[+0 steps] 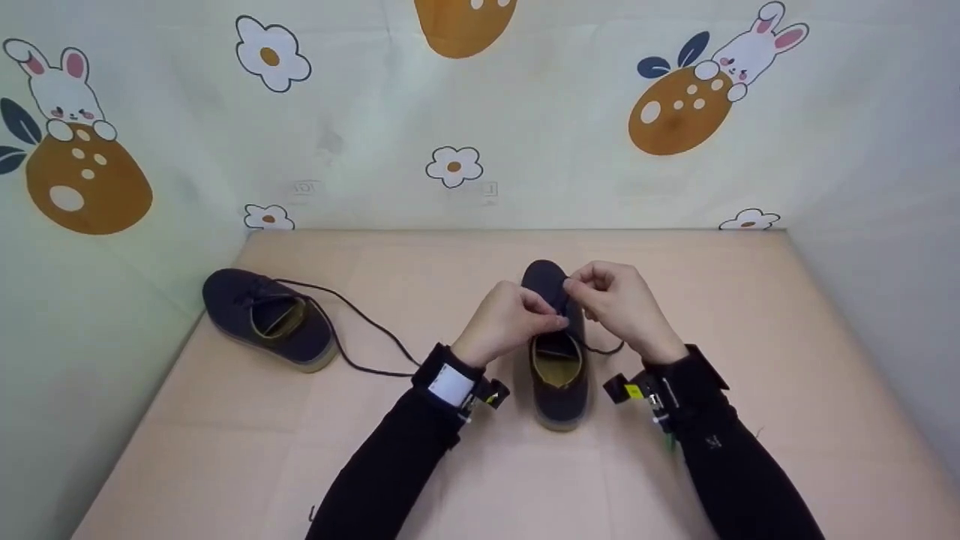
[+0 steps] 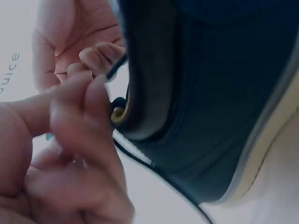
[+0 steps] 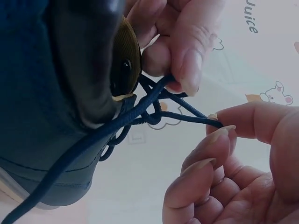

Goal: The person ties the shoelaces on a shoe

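A dark navy lace-up shoe [image 1: 561, 409] with a pale sole and tan lining sits upright between the two hands, toe pointing away. At its throat, my left hand [image 1: 499, 324] pinches a dark blue shoelace [image 3: 74, 151] between thumb and forefinger. My right hand [image 1: 621, 309], on the other side of the laces, pinches a doubled stretch of the lace, drawn out from the crossing strands [image 3: 152, 114] above the eyelets. One long lace end hangs down past the shoe's side. In the left wrist view, the left fingers [image 2: 88, 112] cover part of the lacing.
The matching shoe [image 1: 240, 319] stands at the left of the pale table [image 1: 360, 465], its long loose laces [image 1: 367, 319] trailing right toward my left wrist. Walls covered in printed cloth [image 1: 375, 112] close off the back and both sides.
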The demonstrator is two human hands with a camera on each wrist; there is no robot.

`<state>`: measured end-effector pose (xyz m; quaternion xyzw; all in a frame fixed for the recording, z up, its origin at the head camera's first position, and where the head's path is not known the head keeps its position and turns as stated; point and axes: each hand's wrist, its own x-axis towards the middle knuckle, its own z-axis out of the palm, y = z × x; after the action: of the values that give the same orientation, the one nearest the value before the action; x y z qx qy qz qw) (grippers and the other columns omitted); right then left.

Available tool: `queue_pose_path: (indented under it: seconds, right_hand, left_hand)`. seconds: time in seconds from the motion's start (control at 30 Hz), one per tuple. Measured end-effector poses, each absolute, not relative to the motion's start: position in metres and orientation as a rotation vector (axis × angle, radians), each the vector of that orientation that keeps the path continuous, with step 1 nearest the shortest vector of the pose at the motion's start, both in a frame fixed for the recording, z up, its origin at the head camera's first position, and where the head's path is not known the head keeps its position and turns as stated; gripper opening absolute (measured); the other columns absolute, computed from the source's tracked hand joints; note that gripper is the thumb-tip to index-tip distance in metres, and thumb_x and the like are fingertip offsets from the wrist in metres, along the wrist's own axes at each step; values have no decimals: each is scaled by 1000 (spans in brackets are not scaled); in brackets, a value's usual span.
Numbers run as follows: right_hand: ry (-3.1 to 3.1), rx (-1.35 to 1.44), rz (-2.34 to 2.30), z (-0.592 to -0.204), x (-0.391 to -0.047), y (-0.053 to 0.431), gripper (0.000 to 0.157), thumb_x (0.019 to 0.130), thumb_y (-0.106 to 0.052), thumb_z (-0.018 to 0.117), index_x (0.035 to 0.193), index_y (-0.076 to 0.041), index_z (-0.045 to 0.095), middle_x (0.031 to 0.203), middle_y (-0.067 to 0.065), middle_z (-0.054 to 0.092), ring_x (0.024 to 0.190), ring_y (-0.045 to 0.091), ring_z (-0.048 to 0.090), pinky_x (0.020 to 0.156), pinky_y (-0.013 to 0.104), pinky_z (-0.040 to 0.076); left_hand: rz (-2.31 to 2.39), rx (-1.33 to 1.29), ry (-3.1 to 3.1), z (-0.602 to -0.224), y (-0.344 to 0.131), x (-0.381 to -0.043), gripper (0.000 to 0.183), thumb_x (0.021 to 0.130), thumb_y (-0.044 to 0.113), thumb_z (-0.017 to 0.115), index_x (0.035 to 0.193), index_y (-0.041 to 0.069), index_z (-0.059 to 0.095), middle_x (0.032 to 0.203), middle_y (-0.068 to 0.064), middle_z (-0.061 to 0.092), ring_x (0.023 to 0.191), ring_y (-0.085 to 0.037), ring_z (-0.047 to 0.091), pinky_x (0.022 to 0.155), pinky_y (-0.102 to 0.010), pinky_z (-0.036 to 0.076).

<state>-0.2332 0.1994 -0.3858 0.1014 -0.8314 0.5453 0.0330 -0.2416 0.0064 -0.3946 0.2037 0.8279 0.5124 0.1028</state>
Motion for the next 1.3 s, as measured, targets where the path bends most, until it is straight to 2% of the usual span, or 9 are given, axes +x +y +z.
queue_pose_path:
  seconds: [0.07, 0.23, 0.5, 0.67, 0.77, 0.87, 1.03, 1.2, 1.3]
  right_hand:
    - [-2545, 304, 1680, -386, -233, 199, 14, 94, -19, 68, 90, -6, 71, 64, 4, 56, 56, 16, 50, 52, 25, 40]
    - [-2534, 302, 1677, -387, -234, 200, 15, 94, -20, 68, 91, -6, 71, 64, 3, 56, 57, 17, 51, 54, 26, 40]
    - [-2557, 331, 1618, -386, -233, 201, 14, 94, -20, 69, 91, -8, 72, 66, 7, 60, 57, 18, 52, 54, 26, 40]
    - [-2581, 369, 1581, -385, -233, 201, 11, 94, -20, 69, 92, -9, 72, 72, 11, 63, 59, 18, 53, 55, 26, 42]
    - [-2599, 407, 1529, -384, -232, 200, 11, 93, -19, 70, 92, -8, 73, 75, 8, 65, 61, 17, 55, 56, 26, 44]
    - [-2611, 456, 1450, -382, -230, 198, 10, 92, -18, 72, 91, -8, 73, 73, 2, 64, 61, 16, 55, 57, 24, 44]
    - [-2605, 540, 1386, -380, -227, 195, 7, 89, -17, 75, 91, -10, 76, 73, -2, 66, 62, 14, 56, 58, 22, 43]
    - [-2599, 630, 1383, -380, -225, 193, 5, 86, -15, 78, 90, -11, 79, 77, -4, 70, 66, 13, 60, 60, 21, 47]
    - [-2618, 661, 1375, -380, -224, 193, 4, 86, -14, 79, 89, -11, 79, 79, -4, 70, 68, 12, 61, 60, 21, 48]
  left_hand:
    - [1439, 637, 2482, -392, 3, -242, 15, 87, 22, 78, 82, 9, 80, 72, 7, 69, 65, -5, 55, 58, -20, 43]
    - [1522, 575, 2391, -390, 0, -244, 16, 91, 17, 72, 83, 5, 79, 68, 1, 68, 55, -9, 52, 50, -21, 40]
    - [1372, 652, 2589, -394, 9, -243, 14, 82, 24, 81, 73, 13, 79, 68, 10, 69, 67, -7, 59, 60, -22, 45]
    - [1471, 557, 2522, -383, -6, -246, 21, 90, 28, 74, 77, 13, 80, 76, 5, 72, 77, -8, 61, 67, -24, 45]
    - [1577, 512, 2393, -381, -12, -248, 32, 97, 33, 65, 82, 10, 80, 73, 3, 69, 70, -7, 57, 62, -24, 43]
    - [1634, 529, 2278, -381, -11, -249, 42, 100, 38, 58, 85, 5, 79, 62, 1, 58, 54, -8, 45, 50, -22, 34]
    - [1664, 547, 2228, -382, -7, -248, 45, 99, 40, 59, 83, 1, 77, 55, 4, 47, 45, -8, 36, 43, -22, 26]
    - [1682, 503, 2243, -383, -8, -248, 38, 95, 36, 68, 81, 1, 77, 55, 6, 45, 45, -7, 37, 43, -21, 27]
    - [1704, 499, 2233, -382, -10, -248, 25, 93, 27, 70, 87, 4, 79, 61, 5, 53, 47, -7, 40, 44, -19, 31]
